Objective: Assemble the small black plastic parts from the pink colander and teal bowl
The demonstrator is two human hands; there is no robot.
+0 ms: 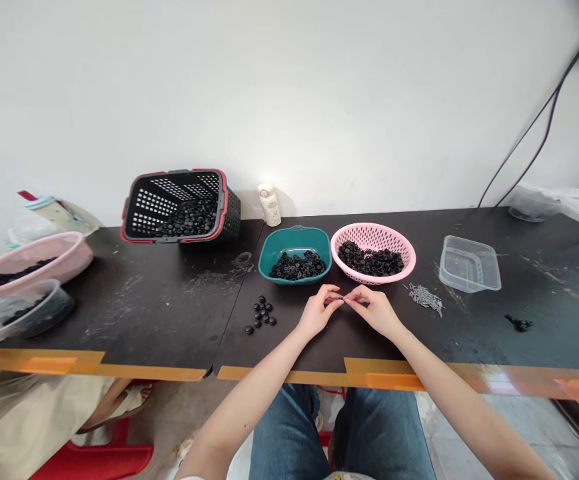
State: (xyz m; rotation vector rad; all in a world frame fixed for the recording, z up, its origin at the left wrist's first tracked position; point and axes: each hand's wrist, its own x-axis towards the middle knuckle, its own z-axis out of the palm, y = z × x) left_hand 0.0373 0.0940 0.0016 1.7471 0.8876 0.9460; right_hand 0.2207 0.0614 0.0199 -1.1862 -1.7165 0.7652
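Left hand (318, 311) and right hand (374, 310) pinched a tiny dark part (344, 299) between closed fingertips (338, 299), where a slackened grip risked dropping it.

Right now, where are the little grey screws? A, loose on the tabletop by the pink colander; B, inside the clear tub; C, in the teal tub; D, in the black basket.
A: the grey screws lie loose on the black tabletop, in front of the pink colander and the clear plastic tub.
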